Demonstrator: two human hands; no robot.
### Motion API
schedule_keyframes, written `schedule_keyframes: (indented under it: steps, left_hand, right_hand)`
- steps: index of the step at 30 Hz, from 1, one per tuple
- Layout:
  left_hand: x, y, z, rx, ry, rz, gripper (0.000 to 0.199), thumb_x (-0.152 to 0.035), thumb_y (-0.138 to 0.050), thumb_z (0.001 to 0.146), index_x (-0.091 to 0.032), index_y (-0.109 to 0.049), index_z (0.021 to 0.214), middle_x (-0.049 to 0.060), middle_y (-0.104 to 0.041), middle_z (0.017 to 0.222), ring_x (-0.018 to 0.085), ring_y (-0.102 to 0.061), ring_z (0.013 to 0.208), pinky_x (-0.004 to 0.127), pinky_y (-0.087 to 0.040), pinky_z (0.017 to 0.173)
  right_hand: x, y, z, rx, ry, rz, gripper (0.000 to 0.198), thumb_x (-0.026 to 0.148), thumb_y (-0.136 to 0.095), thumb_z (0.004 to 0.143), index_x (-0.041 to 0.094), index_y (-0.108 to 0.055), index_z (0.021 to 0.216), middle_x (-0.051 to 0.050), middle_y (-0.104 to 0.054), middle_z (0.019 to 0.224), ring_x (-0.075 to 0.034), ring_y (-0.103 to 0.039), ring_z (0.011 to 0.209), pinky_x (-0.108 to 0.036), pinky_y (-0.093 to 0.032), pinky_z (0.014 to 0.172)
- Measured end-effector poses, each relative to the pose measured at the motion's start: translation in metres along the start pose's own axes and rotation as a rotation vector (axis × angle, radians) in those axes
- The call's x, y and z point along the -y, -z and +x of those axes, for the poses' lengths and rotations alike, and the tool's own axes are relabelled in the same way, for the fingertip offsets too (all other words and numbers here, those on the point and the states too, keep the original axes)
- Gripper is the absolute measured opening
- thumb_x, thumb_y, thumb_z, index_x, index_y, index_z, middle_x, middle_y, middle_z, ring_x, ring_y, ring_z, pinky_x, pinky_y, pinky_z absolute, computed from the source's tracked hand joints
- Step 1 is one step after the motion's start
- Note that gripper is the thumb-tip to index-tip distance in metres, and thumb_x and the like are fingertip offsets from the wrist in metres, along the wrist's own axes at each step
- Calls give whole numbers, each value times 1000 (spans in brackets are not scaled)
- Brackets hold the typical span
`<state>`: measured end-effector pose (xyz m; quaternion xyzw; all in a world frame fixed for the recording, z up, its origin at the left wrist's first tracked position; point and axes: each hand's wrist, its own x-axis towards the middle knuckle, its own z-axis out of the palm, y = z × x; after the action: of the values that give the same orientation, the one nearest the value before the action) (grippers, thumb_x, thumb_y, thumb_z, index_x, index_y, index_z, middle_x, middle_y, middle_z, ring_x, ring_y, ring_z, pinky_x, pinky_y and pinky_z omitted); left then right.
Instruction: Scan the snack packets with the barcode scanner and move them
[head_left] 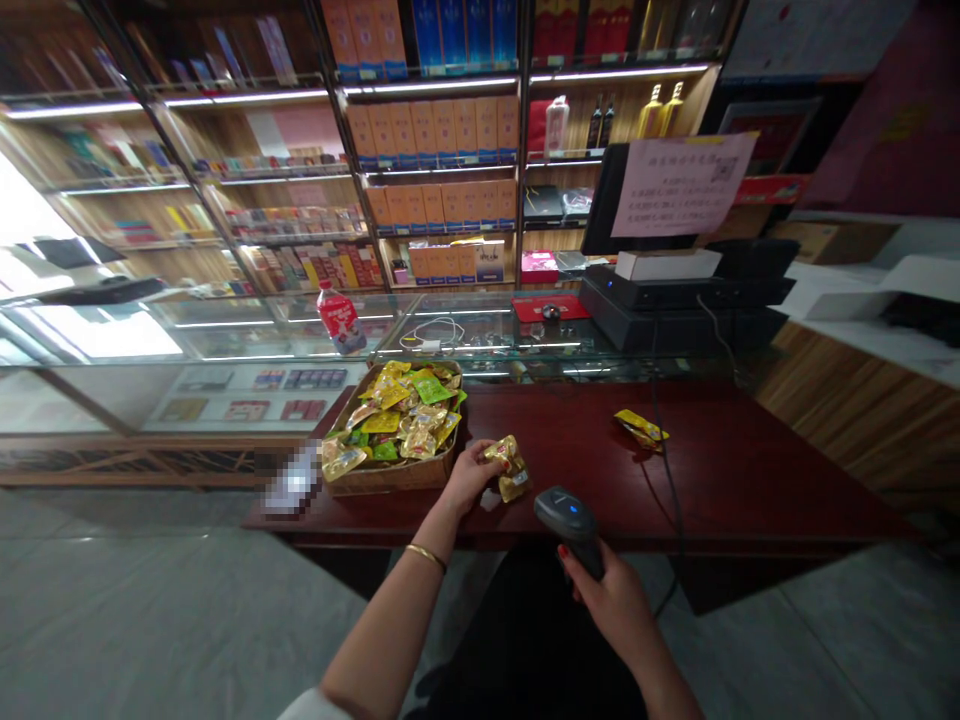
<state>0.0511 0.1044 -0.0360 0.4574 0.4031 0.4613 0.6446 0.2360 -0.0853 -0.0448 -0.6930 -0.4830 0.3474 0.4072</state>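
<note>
Pinched in my left hand [472, 478] is a shiny gold snack packet [513, 470], held just above the dark red table near its front edge. My right hand [607, 590] is wrapped round the handle of a black barcode scanner [568, 520] with a blue light on top. The scanner's head points toward the packet, a short gap apart from it. To the left of my left hand stands a box [397, 478] heaped with yellow, green and gold snack packets [405, 405]. Farther right, a single yellow packet [642, 430] lies on the table.
A black cable [667, 470] runs down across the table [720, 480]. Behind it is a glass counter with a red-labelled bottle [340, 318], a mouse [552, 312] on a red pad, and a monitor [604, 200] bearing a paper sign [682, 185]. Shelves of boxes line the wall.
</note>
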Motion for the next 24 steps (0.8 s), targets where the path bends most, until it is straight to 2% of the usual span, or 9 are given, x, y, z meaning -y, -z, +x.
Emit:
schedule_keyframes:
  steps: [5, 12, 16, 20, 24]
  left_hand:
    - [8, -1, 0, 2, 0, -14, 39, -21, -88, 56, -14, -69, 89, 3, -74, 78, 15, -68, 69, 24, -52, 67]
    - [7, 0, -2, 18, 24, -21, 48, -25, -91, 52, -14, -69, 93, 6, -77, 84, 16, -69, 71, 26, -53, 69]
    - [8, -4, 0, 14, 32, 3, 46, -29, -91, 55, -15, -69, 92, 5, -76, 84, 15, -69, 71, 24, -53, 68]
    - [16, -34, 14, 13, 66, 70, 36, -28, -88, 63, -16, -68, 89, 3, -75, 81, 13, -69, 68, 21, -54, 64]
    - [31, -92, 47, 32, 124, 217, 25, -19, -86, 67, -15, -70, 87, 2, -75, 78, 12, -69, 63, 20, -55, 61]
  right_hand:
    - [6, -4, -2, 36, -14, -8, 43, 62, -55, 87, 21, -65, 96, 1, -65, 57, -21, -67, 54, -29, -49, 56]
    - [5, -9, 3, 17, -12, 7, 39, 60, -55, 86, 22, -66, 91, 0, -66, 57, -22, -66, 52, -29, -49, 54]
    - [4, -6, 4, -29, -8, 11, 40, 61, -57, 84, 23, -66, 90, 0, -66, 56, -22, -66, 52, -30, -50, 56]
    - [-2, 2, 2, -117, -37, 47, 45, 64, -57, 83, 21, -67, 92, 0, -65, 54, -22, -66, 53, -30, -50, 56]
    - [-17, 9, -1, -169, -79, 101, 45, 65, -59, 80, 22, -66, 87, -1, -67, 56, -22, -66, 56, -30, -50, 57]
